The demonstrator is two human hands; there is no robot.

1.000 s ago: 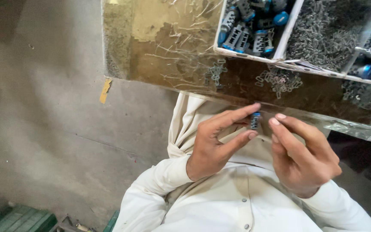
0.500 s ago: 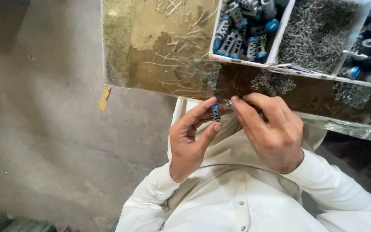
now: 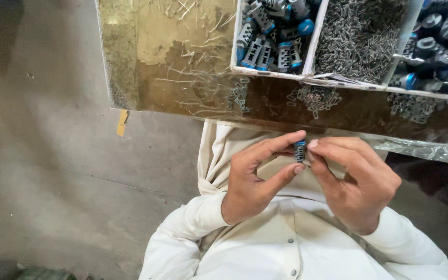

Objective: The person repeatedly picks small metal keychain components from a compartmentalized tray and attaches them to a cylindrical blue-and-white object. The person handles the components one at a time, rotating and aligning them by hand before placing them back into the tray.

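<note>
Small blue-capped spring part point(image 3: 300, 151) pinched between both hands, above the lap.

The part is held by the left hand point(image 3: 255, 179), thumb and forefinger closed on it; the right hand point(image 3: 356, 179) fingertips are pressed against its side. Fitting is judged under way; steady alignment is called for next. Beyond, on the desk point(image 3: 182, 67), white trays point(image 3: 309, 44) of similar parts and small metal clips are seen. No labels are seen.

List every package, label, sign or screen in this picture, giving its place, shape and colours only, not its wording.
Divided tray: top centre on the bench, white walls, compartments of blue-and-grey parts and small metal clips.
Clear plastic sheet: along the bench's near edge, right, crinkled and see-through.
Tape scrap: on the floor below the bench's left corner, small yellowish strip.
No signs or screens.
</note>
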